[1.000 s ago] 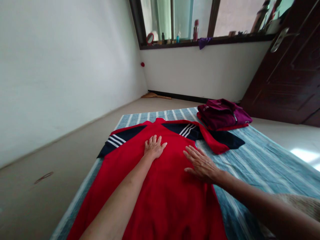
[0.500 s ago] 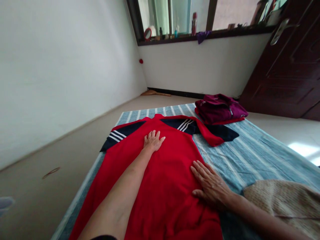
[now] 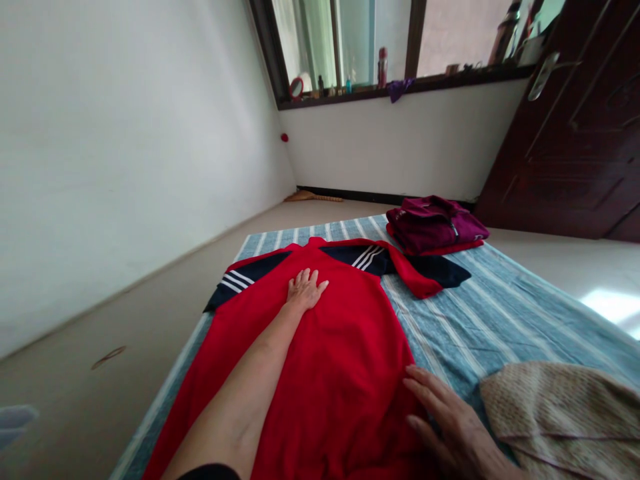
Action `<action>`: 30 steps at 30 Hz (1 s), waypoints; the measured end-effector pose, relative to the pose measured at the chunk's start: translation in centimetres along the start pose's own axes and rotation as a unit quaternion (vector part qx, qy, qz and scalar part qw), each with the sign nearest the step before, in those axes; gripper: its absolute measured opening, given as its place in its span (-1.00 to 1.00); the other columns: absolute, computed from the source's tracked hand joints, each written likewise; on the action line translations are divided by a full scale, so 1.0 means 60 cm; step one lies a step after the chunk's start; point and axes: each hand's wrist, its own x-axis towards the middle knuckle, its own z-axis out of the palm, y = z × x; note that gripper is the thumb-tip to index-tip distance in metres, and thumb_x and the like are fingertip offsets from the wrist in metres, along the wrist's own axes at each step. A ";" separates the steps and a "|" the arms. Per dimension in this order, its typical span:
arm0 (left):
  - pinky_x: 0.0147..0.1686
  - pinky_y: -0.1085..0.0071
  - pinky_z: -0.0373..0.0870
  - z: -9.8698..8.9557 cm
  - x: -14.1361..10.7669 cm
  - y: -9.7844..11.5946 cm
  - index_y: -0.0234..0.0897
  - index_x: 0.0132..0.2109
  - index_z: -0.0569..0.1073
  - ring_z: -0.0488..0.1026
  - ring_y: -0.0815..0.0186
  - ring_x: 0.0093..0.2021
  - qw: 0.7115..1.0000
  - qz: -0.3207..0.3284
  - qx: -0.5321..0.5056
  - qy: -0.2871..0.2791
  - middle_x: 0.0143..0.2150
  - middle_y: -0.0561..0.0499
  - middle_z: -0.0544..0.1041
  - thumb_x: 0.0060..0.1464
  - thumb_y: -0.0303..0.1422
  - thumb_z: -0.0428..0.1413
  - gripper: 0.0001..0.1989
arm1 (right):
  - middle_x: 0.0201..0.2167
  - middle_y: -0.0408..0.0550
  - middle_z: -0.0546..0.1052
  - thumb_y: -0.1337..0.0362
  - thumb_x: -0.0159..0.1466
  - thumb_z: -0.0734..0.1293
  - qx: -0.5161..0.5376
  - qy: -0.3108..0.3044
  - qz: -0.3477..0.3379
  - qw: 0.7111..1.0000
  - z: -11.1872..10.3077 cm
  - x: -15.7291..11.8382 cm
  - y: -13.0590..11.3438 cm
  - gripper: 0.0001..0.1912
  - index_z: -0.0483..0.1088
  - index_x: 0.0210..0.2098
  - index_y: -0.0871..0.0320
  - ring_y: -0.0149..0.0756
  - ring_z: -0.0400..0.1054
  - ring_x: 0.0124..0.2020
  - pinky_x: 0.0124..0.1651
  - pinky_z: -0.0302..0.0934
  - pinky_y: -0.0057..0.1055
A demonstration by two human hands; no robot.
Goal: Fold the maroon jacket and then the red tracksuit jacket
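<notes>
A red jacket [image 3: 345, 340] with navy shoulders and white stripes lies spread out on a blue striped bedsheet [image 3: 475, 313]. Its right-hand sleeve bends outward across the sheet, while the left-hand one hangs at the bed's edge. My left hand [image 3: 306, 291] rests flat on the upper chest of the garment, fingers spread. Close to the jacket's right side edge, lower down, is my right hand [image 3: 447, 417], fingers stretched out and slightly blurred. Neither hand grips any cloth. The jacket's bottom hem is out of view.
Folded maroon clothing [image 3: 435, 223] is stacked at the bed's far right. A beige knitted garment [image 3: 560, 413] lies at the near right. Beyond stand a windowsill [image 3: 350, 95] with bottles and a mirror, and a dark red door [image 3: 575, 147]. A broom [image 3: 313, 196] lies on the floor.
My right hand has slid down and to the right along the jacket's side. My left hand stays in place on the chest. The camera view has tilted slightly upward.
</notes>
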 end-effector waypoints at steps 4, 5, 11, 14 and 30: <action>0.23 0.02 -0.05 -0.012 -0.002 0.003 -0.31 0.31 0.08 -0.10 0.08 0.35 1.000 -0.007 -0.006 -0.007 0.38 -0.19 -0.01 0.21 0.00 -0.27 -0.34 | -0.14 0.03 0.52 0.21 0.30 0.17 0.122 0.028 0.181 0.976 -0.005 0.027 0.006 -0.75 0.41 -0.15 0.14 -0.26 0.43 -0.14 -0.10 0.33 -0.39; 0.22 0.03 -0.04 -0.017 -0.003 0.003 -0.33 0.30 0.08 -0.10 0.09 0.36 1.000 -0.010 -0.007 -0.007 0.38 -0.19 -0.02 0.22 -0.01 -0.27 -0.35 | -0.19 0.01 0.52 0.20 0.28 0.17 0.149 0.020 0.214 0.965 -0.004 0.035 0.007 -0.75 0.41 -0.18 0.13 -0.26 0.44 -0.19 -0.14 0.32 -0.39; 0.21 0.21 0.05 -0.048 -0.056 0.004 -0.41 0.29 0.09 -0.05 0.16 0.35 1.000 0.004 0.001 -0.006 0.36 -0.24 0.04 0.25 -0.08 -0.25 -0.38 | -0.38 -0.10 0.52 0.12 0.20 0.18 0.230 -0.040 0.374 0.898 0.000 0.064 0.017 -0.62 0.35 -0.07 0.18 -0.29 0.41 -0.39 -0.32 0.21 -0.41; 0.21 0.22 0.04 -0.047 -0.128 0.009 -0.44 0.27 0.13 -0.03 0.13 0.34 1.000 0.021 0.012 -0.017 0.35 -0.27 0.06 0.23 -0.12 -0.18 -0.40 | -0.50 -0.18 0.47 0.14 0.18 0.18 0.213 -0.065 0.397 0.890 0.004 0.067 0.024 -0.58 0.31 -0.03 0.21 -0.31 0.37 -0.47 -0.38 0.14 -0.43; 0.26 0.08 -0.09 -0.001 -0.267 0.033 -0.33 0.32 0.07 -0.15 0.11 0.37 0.999 0.037 0.018 -0.003 0.38 -0.17 -0.06 0.22 -0.04 -0.19 -0.36 | -0.65 -0.29 0.34 0.34 0.09 0.17 0.140 -0.102 0.387 0.906 0.003 0.049 0.030 -0.60 0.28 -0.05 0.17 -0.33 0.27 -0.56 -0.47 0.01 -0.44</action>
